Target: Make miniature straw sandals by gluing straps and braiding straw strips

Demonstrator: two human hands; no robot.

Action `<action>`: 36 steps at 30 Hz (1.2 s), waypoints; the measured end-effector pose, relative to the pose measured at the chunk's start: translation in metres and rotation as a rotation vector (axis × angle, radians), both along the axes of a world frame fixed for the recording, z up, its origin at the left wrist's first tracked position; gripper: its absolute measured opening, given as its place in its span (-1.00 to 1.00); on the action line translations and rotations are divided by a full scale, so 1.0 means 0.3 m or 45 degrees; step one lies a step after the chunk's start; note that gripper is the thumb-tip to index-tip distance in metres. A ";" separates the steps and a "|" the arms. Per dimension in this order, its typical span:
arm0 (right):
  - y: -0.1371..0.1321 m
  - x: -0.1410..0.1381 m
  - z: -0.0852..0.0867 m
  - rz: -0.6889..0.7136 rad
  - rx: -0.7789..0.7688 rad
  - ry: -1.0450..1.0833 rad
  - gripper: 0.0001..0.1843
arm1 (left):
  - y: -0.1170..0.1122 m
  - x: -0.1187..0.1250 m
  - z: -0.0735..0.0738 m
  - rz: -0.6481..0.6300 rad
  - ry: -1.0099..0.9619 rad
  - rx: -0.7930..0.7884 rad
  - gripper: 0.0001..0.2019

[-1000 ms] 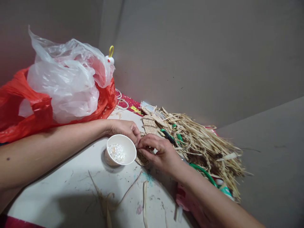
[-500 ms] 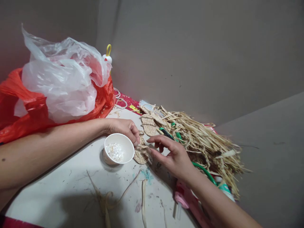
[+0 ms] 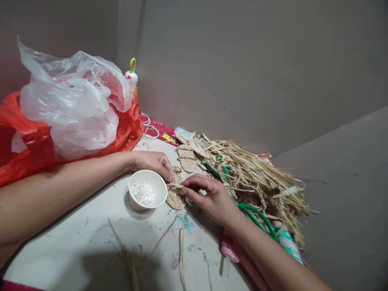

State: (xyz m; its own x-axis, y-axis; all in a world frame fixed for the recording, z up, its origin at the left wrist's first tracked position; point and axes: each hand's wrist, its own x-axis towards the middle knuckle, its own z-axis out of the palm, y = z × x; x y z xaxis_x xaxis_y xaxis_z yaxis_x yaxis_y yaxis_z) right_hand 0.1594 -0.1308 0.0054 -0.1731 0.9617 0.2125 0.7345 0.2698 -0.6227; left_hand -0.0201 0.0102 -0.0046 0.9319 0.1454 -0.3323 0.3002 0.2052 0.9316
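A small woven straw slipper sole (image 3: 176, 200) lies on the white table, with a braided straw strap (image 3: 176, 186) across its middle. My left hand (image 3: 156, 165) is closed at the strap's left side, fingertips pressed together on the slipper; its far fingers are partly hidden. From the right, the thumb and forefinger of my right hand (image 3: 209, 196) pinch the strap's other end. Just beyond lies a second woven sole (image 3: 186, 158), with a thin band over it. A paper cup (image 3: 163, 193) holding small white beads (image 3: 142, 194) stands close by my left wrist.
A heap of dry straw (image 3: 254, 169) lies to the right, with green-handled scissors (image 3: 260, 220) and a pink glue gun (image 3: 232, 250) by my right forearm. Red and clear plastic bags (image 3: 75, 109) crowd the left. Loose straw strips (image 3: 182, 254) lie in front.
My right thumb and forefinger have closed on the strap's end, where they were apart before. The view has shifted slightly, and the scissors' handles show more.
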 end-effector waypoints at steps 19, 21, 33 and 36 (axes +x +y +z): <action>-0.004 -0.001 0.004 0.003 0.043 0.013 -0.91 | 0.005 -0.001 0.015 0.007 -0.031 0.021 -0.75; -0.006 -0.001 0.005 0.014 0.049 0.010 -0.90 | 0.005 -0.001 0.025 0.047 -0.004 0.097 -0.73; -0.033 0.012 -0.014 -0.107 -0.052 0.031 -0.80 | 0.044 -0.013 0.114 0.173 -0.086 0.427 -0.85; -0.052 0.021 -0.016 -0.198 -0.131 0.034 -0.81 | 0.034 -0.007 0.098 0.206 -0.126 0.460 -0.80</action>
State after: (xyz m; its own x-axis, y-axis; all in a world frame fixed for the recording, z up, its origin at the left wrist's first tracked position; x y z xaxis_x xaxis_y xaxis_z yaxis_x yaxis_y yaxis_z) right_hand 0.1658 -0.1463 0.0006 -0.0166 0.9933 0.1140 0.7454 0.0883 -0.6607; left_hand -0.0221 0.0204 0.0246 0.9121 0.3841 -0.1430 0.1965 -0.1037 0.9750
